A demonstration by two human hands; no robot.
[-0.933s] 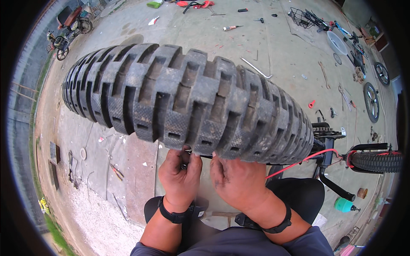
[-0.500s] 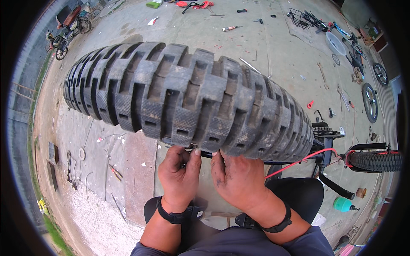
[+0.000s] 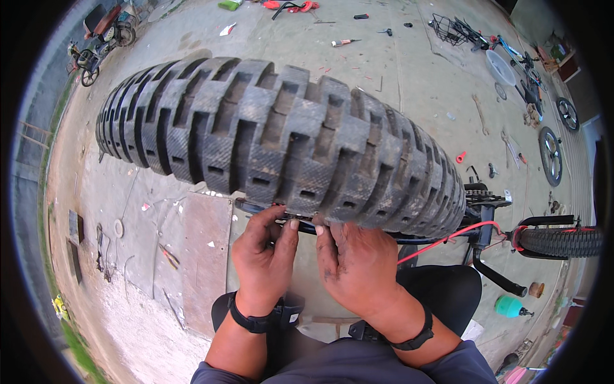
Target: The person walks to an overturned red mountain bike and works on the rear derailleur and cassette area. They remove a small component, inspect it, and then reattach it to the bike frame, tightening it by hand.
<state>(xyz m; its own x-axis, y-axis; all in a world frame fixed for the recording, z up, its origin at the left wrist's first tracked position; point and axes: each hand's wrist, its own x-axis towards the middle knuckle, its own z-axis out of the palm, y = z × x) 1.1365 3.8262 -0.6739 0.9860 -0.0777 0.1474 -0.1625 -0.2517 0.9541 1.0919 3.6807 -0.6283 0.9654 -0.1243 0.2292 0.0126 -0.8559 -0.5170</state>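
Observation:
A knobby, dusty black bicycle tyre (image 3: pixel 281 134) spans the middle of the head view. Below it, my left hand (image 3: pixel 262 256) has closed fingertips at a dark frame tube and a small metal part (image 3: pixel 289 215) by the wheel; what they grip is too small to name. My right hand (image 3: pixel 358 269) is closed beside it, thumb and fingers against the same spot, partly under the tyre, so what it holds is hidden. A red cable (image 3: pixel 441 244) runs from the right hand's side toward a second tyre (image 3: pixel 553 242) and black frame parts (image 3: pixel 489 269) at the right.
Pliers (image 3: pixel 169 257) lie at left, a wrench (image 3: pixel 481 114) and red tool (image 3: pixel 461 157) at right. A cyan spray bottle (image 3: pixel 508 306) stands lower right. Loose wheels (image 3: pixel 551 157), a white basin (image 3: pixel 500 67), a bicycle (image 3: pixel 527 61) and a scooter (image 3: pixel 105 45) are farther off.
The tyre's tread has turned and sits slightly higher, baring more of the dark tube beneath. Both hands have moved a little upward, with more of the left fingers showing.

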